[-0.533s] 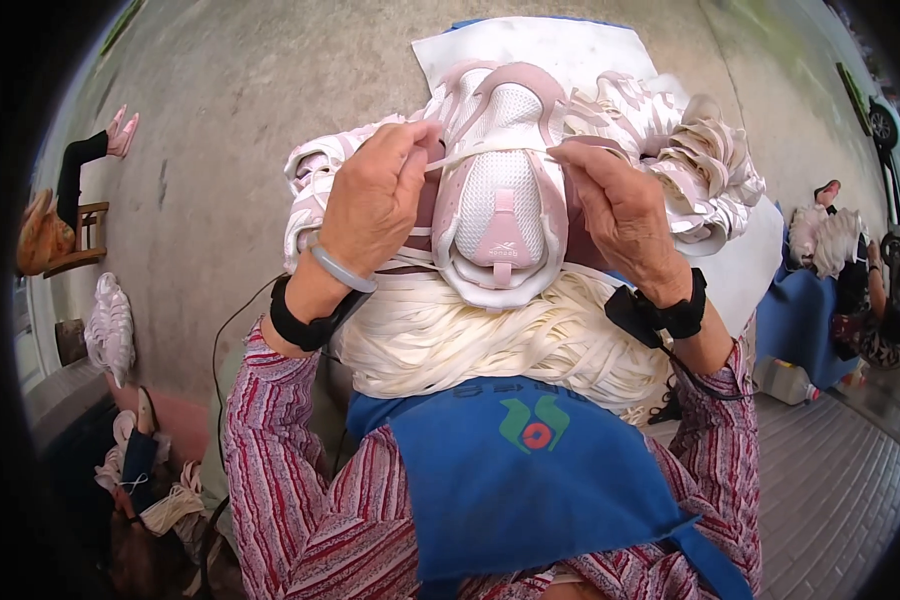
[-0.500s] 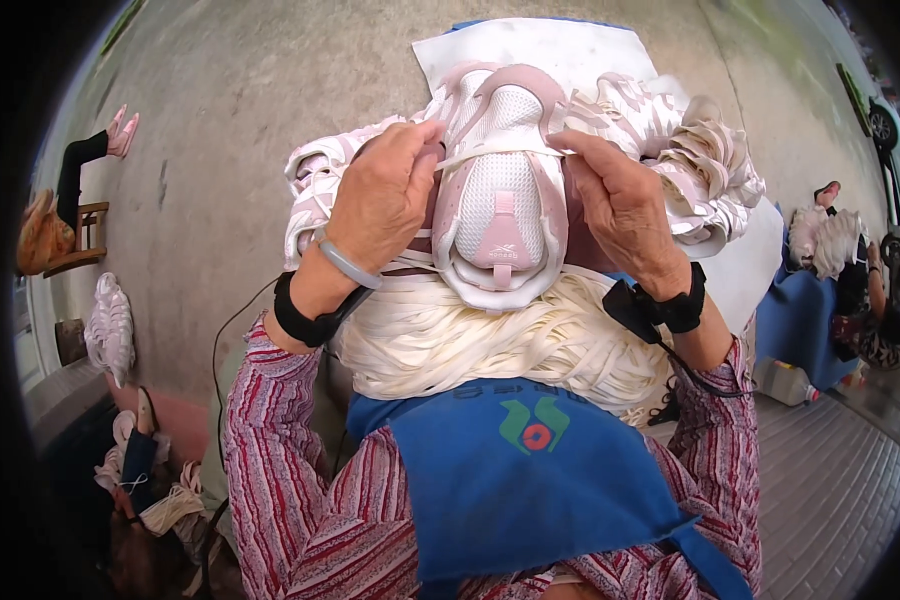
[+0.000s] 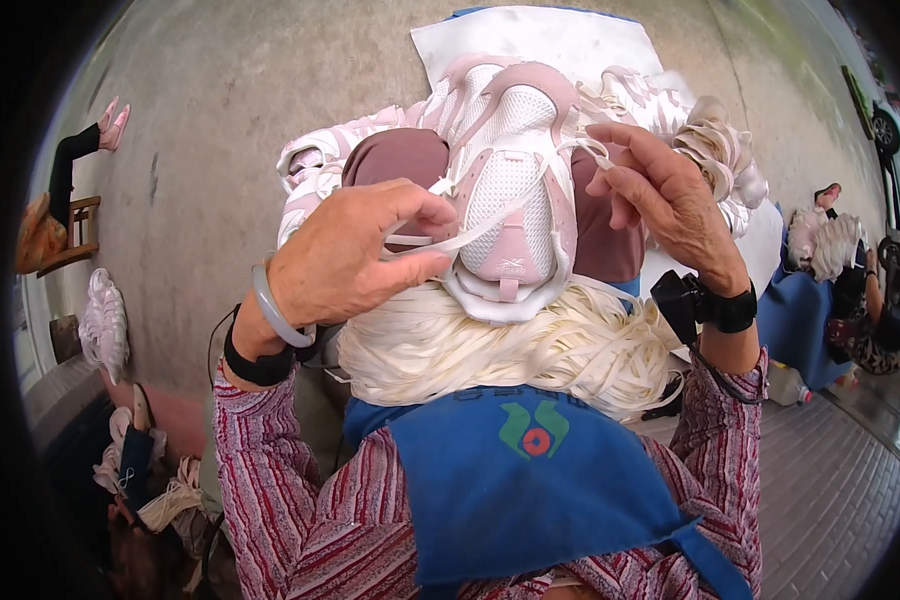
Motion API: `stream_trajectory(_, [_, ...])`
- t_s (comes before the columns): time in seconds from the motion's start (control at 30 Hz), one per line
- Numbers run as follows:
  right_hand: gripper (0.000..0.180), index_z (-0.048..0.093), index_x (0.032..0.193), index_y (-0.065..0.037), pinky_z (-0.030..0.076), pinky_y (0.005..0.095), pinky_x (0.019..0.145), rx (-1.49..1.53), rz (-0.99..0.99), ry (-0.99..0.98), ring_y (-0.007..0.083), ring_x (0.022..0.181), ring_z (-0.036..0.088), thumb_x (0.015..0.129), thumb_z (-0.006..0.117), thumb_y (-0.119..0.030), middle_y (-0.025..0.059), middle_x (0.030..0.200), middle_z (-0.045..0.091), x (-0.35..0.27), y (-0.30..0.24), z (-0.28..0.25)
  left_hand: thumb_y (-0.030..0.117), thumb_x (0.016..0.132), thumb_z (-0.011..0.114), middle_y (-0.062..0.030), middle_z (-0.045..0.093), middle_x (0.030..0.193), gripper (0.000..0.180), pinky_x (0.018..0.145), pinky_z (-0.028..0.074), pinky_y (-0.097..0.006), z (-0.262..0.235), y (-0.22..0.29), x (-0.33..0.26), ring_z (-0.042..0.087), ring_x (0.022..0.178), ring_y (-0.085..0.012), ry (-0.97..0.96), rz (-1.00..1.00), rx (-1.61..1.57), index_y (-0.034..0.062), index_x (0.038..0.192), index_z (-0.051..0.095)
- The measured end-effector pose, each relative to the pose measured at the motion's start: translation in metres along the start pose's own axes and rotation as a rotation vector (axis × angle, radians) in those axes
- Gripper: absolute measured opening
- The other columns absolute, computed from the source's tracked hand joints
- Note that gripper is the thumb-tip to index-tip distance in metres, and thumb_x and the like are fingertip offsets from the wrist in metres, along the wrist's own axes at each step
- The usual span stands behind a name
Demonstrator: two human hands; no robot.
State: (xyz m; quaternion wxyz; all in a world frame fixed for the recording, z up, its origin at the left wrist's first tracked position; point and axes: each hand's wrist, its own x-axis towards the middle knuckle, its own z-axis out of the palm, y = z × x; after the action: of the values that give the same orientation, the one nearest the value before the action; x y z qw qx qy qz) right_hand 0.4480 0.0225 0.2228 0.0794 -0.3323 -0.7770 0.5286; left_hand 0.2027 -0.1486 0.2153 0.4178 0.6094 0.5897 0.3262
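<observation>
- Working the lace [image 3: 470, 236] across the shoe [image 3: 500, 180], I have both hands up at its sides, palms turned inward and bare.
- My left hand [image 3: 355, 250] is curled at the shoe's left, thumb and forefinger parted at the tips, the lace running through the gap; I can't make out whether a hidden finger grips it.
- My right hand [image 3: 675, 190] stands higher, at the far right of the shoe, thumb and forefinger bent around a small curl of lace; whether they truly pinch it, I can't see.
- The shoe sits between my knees [image 3: 395, 160], tongue tab [image 3: 510, 258] nearest me, just beyond the pale bundle [image 3: 500, 350] of loose laces on my lap.
- Between my hands the lace droops in a slack curve over the tongue, so I think it pays to draw it in evenly, without a jerk.
- A flat lace twists easily, I reckon; smoothing it between thumb and finger should let it lie broadside.
- My knees probably serve best as a light clamp, with the shoe square to me.
- The bundle lies close to the tab, so I would guard against snagging its strands.
- I'd check the two sides match in length before pulling anything firm.
</observation>
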Motion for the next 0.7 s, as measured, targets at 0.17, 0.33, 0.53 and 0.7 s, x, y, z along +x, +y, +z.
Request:
stream_trajectory(0.17, [0.018, 0.061, 0.104, 0.002, 0.049, 0.0260, 0.057, -0.172, -0.135, 0.102, 0.0134, 0.062, 0.063, 0.092, 0.053, -0.009, 0.0085, 0.071, 0.063, 0.015, 0.007, 0.025, 0.021, 0.093, 0.060, 0.0015, 0.058, 0.080, 0.021, 0.068, 0.043, -0.022, 0.012, -0.020, 0.022, 0.050, 0.075, -0.0061, 0.162, -0.221, -0.128, -0.0002, 0.094, 0.062])
stream_trajectory(0.33, [0.014, 0.063, 0.095, -0.001, 0.048, 0.0307, 0.056, -0.224, -0.163, 0.164, 0.0212, 0.057, 0.061, 0.089, 0.059, -0.012, 0.0126, 0.068, 0.063, 0.021, 0.003, 0.034, 0.018, 0.091, 0.062, 0.0022, 0.053, 0.071, 0.019, 0.060, 0.041, -0.021, 0.037, -0.031, 0.040, 0.047, 0.065, -0.0061, 0.277, -0.095, -0.045, 0.0012, 0.086, 0.057])
stream_trajectory(0.53, [0.013, 0.063, 0.088, -0.002, 0.047, 0.0373, 0.057, -0.396, -0.338, 0.245, 0.0316, 0.061, 0.061, 0.087, 0.061, -0.015, 0.0163, 0.070, 0.062, 0.023, 0.011, 0.043, 0.019, 0.083, 0.070, -0.0032, 0.049, 0.061, 0.026, 0.051, 0.041, -0.027, 0.058, -0.031, 0.032, 0.045, 0.054, -0.0120, 0.302, -0.055, -0.072, 0.0029, 0.081, 0.050])
stream_trajectory(0.7, [0.014, 0.061, 0.085, -0.001, 0.045, 0.0403, 0.059, -0.451, -0.298, -0.048, 0.0335, 0.064, 0.059, 0.086, 0.061, -0.015, 0.0164, 0.067, 0.059, 0.004, -0.005, 0.023, 0.018, 0.084, 0.073, 0.0035, 0.048, 0.070, 0.027, 0.056, 0.040, -0.021, 0.055, -0.032, 0.027, 0.043, 0.063, -0.0059, 0.270, -0.073, 0.006, 0.0052, 0.085, 0.049])
